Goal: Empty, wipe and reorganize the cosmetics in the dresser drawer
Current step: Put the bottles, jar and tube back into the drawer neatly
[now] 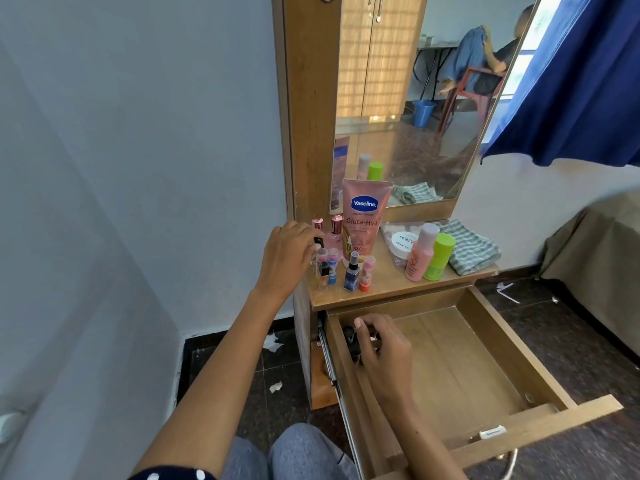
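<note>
Right hand [377, 344] grips small dark bottles [353, 341] at the back-left corner of the open wooden drawer [491, 344].
Left hand [287, 254] pinches a black-capped tube [318, 242], upright on the dresser top [384, 285] beside the inverted pink Vaseline tube [365, 220] (cap down, long axis vertical); smooth plastic bottles [431, 252] stand by a checked cloth [474, 249].
</note>
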The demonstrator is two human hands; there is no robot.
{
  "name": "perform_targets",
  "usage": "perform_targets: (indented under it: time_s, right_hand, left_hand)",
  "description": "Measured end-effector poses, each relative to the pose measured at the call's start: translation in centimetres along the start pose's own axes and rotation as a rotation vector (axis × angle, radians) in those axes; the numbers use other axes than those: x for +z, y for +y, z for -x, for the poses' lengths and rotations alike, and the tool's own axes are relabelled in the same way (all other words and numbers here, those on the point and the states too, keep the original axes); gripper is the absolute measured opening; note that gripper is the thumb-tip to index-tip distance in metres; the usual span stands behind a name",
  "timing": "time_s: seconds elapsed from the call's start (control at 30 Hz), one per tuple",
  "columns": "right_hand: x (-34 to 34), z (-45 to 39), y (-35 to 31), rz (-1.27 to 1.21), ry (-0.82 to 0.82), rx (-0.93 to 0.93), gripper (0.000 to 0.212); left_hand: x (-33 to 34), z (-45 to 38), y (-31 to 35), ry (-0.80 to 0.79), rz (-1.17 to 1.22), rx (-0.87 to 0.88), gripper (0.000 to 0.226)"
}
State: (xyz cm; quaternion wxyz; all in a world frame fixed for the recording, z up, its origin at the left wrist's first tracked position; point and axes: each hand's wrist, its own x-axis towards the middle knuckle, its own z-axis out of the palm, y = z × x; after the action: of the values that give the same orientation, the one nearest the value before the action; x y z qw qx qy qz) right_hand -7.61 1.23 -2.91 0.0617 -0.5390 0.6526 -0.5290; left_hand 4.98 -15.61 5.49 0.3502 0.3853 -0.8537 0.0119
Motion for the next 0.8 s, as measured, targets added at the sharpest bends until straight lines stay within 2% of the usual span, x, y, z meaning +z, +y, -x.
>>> perform_targets:
  time_s: [0.8]
  right_hand:
    - [0.0, -0.1, 0.3, 0.052, -0.041, 0.043, 0.008]
  left_hand:
    - [-1.4, 2.5, -0.8, 0.098, 0.138, -0.23, 0.014]
